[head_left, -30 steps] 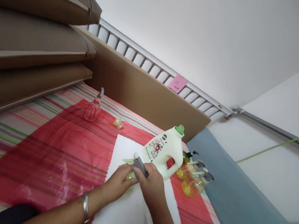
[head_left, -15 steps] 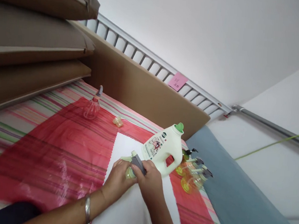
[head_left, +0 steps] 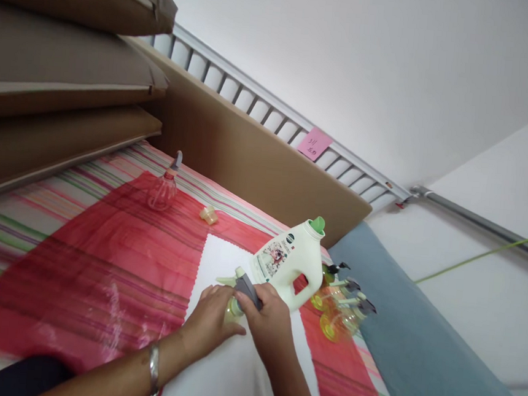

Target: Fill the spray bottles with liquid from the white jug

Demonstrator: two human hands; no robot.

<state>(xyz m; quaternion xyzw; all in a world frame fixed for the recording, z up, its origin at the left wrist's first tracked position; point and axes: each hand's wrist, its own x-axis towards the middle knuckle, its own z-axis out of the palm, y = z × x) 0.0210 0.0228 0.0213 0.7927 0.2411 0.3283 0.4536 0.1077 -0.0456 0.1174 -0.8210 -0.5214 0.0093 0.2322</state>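
Observation:
A small spray bottle [head_left: 234,309] with yellowish liquid and a grey trigger head stands over the white zigzag-edged sheet [head_left: 230,374]. My left hand [head_left: 211,315] is closed around the bottle's body, which it mostly hides, and its thumb sticks out to the right. With its fingers and thumb, my right hand [head_left: 271,322] grips the grey trigger head. Just beyond my hands stands a large white jug [head_left: 307,257] with a printed label, a handle and a green spout in its open mouth.
Several spray bottles holding yellow liquid [head_left: 333,324] stand right of the jug. A clear bottle with a grey trigger [head_left: 161,192] and pale caps [head_left: 208,215] sit at the back left. Stacked cushions [head_left: 73,58] rise on the left; a brown board [head_left: 231,146] runs behind.
Both hands and the spray bottle have shifted slightly to the right. My left thumb has moved down and away from the bottle's neck. The jug and other bottles stay where they were.

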